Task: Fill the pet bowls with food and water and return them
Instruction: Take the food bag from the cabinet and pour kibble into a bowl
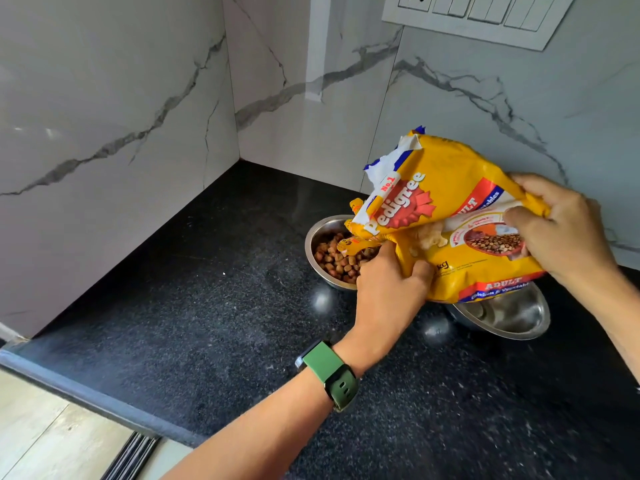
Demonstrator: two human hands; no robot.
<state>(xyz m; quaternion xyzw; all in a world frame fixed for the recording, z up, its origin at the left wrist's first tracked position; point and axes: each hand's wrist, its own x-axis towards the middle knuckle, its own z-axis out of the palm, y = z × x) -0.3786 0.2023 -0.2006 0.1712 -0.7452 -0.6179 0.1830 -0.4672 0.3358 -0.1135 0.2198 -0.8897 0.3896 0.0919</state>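
A black speckled desk fills the lower frame, its polished top showing soft light glints. White marble-look wall panels with grey veins meet in a corner at upper centre. A white switch panel sits upper right. Pale floor tiles show lower left.

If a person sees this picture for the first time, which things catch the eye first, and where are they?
The bright yellow dog food bag stands out first, right of centre, tilted with its torn mouth over a steel bowl of brown kibble on the black countertop. The left hand, with a green watch on its wrist, grips the bag's lower edge, and the right hand holds its far end. An empty steel bowl sits beneath the bag.
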